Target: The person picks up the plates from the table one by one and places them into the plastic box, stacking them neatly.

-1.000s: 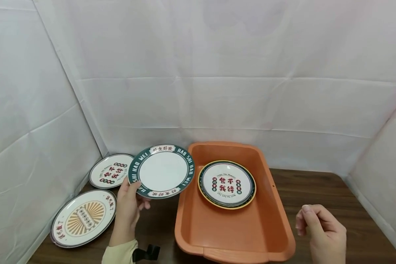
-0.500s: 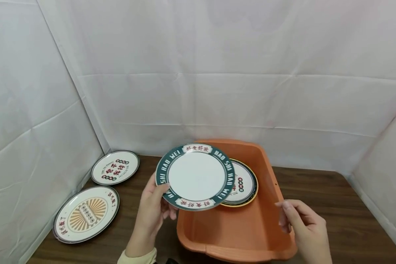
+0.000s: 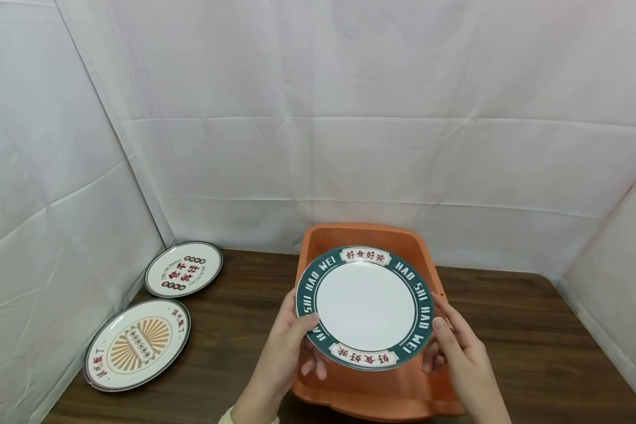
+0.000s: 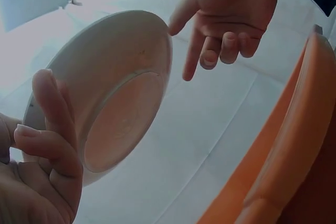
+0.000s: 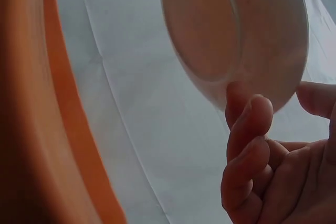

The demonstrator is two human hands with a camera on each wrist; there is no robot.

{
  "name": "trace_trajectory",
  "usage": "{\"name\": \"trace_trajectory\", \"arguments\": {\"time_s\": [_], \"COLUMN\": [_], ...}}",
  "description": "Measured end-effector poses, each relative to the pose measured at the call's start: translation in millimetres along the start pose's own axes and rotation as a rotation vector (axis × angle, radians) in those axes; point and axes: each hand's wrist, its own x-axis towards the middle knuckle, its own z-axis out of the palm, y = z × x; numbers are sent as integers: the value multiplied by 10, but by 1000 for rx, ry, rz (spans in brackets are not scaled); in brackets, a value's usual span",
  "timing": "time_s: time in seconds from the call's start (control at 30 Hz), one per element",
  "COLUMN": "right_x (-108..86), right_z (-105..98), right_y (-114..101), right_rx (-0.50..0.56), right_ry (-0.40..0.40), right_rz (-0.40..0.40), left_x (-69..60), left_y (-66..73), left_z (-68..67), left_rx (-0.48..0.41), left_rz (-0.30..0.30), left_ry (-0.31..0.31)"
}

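Note:
A round white plate (image 3: 365, 306) with a green lettered rim is held up over the orange basin (image 3: 318, 234), face up and tilted slightly toward me. My left hand (image 3: 285, 341) grips its left side, thumb on top of the rim and fingers underneath. At the opposite edge my right hand (image 3: 463, 350) pinches the rim between thumb and fingers. Both wrist views catch the plate's pale underside (image 4: 126, 121) with its raised foot ring. In the right wrist view, fingertips of the right hand (image 5: 278, 166) reach behind the plate. The held plate hides what lies in the basin.
To the left on the dark wooden table (image 3: 228, 330) lie a plate with red lettering (image 3: 184, 268) and a larger plate with a sunburst print (image 3: 138, 345). White cloth walls (image 3: 371, 118) enclose the back and both sides.
My left hand has carried the green-rimmed plate rightward from beside the basin to above it, covering the plates inside. My right hand has moved left and taken hold of its right edge.

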Motion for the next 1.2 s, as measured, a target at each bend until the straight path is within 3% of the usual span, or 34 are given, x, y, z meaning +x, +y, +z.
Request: {"name": "trace_trajectory", "arguments": {"time_s": [0.2, 0.4, 0.57, 0.7, 0.97, 1.2], "right_x": [22, 34, 22, 28, 94, 176], "right_z": [18, 72, 66, 50, 70, 50], "right_y": [3, -29, -33, -32, -99, -196], "right_rx": [31, 60, 103, 122, 71, 123], "right_ry": [-7, -2, 47, 58, 93, 85], "right_rz": [102, 168, 202, 218, 136, -27], "left_x": [0, -3, 17, 47, 84, 193], "left_y": [-47, -57, -47, -29, 36, 106], "left_z": [54, 54, 14, -20, -8, 43], "left_rx": [12, 46, 92, 152, 237, 261], "left_rz": [-40, -69, -105, -100, -62, 9], "left_ry": [-41, 31, 37, 54, 102, 136]}}
